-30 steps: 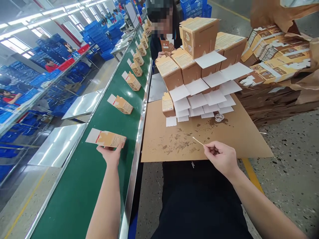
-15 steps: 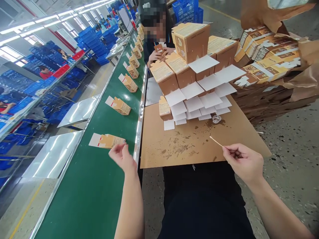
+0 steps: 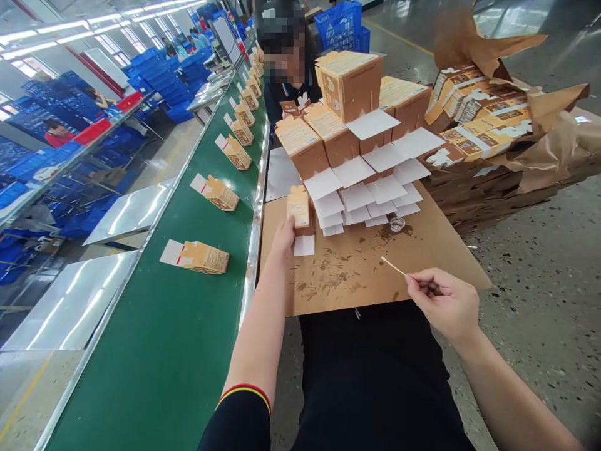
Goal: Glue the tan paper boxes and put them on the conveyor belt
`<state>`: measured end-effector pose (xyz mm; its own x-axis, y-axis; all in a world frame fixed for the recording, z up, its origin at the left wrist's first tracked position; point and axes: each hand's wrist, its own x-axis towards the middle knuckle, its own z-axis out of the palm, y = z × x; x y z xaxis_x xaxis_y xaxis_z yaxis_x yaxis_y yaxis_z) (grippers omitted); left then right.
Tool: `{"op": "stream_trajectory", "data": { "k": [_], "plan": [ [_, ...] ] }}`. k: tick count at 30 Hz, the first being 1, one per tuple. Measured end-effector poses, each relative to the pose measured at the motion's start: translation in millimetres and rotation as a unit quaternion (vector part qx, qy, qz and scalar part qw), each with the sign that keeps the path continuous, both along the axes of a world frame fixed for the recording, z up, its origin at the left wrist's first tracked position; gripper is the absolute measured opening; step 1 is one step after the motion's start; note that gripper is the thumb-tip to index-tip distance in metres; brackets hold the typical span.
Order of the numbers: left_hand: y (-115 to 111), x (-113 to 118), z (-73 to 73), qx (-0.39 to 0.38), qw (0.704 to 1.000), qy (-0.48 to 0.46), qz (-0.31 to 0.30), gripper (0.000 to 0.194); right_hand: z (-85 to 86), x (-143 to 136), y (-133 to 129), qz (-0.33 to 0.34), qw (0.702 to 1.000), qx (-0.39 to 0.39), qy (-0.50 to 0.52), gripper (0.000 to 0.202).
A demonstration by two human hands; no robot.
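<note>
My left hand [image 3: 284, 238] is closed on a small tan carton [image 3: 298, 210] with a white flap, at the left end of the stacked cartons [image 3: 328, 141]. Thumb and fingers of my right hand [image 3: 444, 300] pinch a thin cotton swab [image 3: 393, 265] above the brown cardboard sheet [image 3: 342, 294]. A small clear round dish [image 3: 397, 224] sits among wet spots on the sheet, just in front of the stack's white flaps. On the green conveyor [image 3: 154, 351] lies a carton [image 3: 205, 257], its white flap toward the left.
More cartons [image 3: 221, 193] line the conveyor, which has a metal edge [image 3: 252, 250]. A person in a dark cap [image 3: 280, 25] is behind the stack. Flat cartons in torn brown paper [image 3: 554, 169] are piled at the right.
My left hand has moved from beside the nearest conveyor carton to the carton at the stack's left end and taken hold of it. My right hand still holds the swab.
</note>
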<state>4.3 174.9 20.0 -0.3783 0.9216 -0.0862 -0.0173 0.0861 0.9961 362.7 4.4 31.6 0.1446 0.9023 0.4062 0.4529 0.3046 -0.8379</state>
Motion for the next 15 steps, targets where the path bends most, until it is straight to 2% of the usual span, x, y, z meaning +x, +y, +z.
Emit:
{"op": "stream_trajectory", "data": {
  "k": [4, 6, 8, 11, 15],
  "plan": [
    [-74, -12, 2.6, 0.02, 0.996, -0.08, 0.019, 0.059, 2.0, -2, -7, 0.01, 1.0, -0.015, 0.0, 0.024],
    [-115, -10, 1.7, 0.028, 0.995, -0.096, 0.015, 0.065, 2.6, -12, -12, 0.044, 0.999, -0.025, 0.0, 0.019],
    [-147, -2, -1.0, 0.016, 0.995, -0.094, 0.007, 0.068, 0.2, -28, -15, 0.094, 0.995, -0.035, -0.003, 0.017],
    [-169, 11, -6.1, -0.013, 0.997, -0.081, 0.01, 0.074, -11.2, -56, -17, 0.168, 0.984, -0.041, -0.031, 0.019],
    [-167, 18, -10.0, -0.026, 0.998, -0.05, 0.016, 0.08, -32.8, -83, -13, 0.218, 0.969, 0.003, -0.113, 0.027]
  ]
}}
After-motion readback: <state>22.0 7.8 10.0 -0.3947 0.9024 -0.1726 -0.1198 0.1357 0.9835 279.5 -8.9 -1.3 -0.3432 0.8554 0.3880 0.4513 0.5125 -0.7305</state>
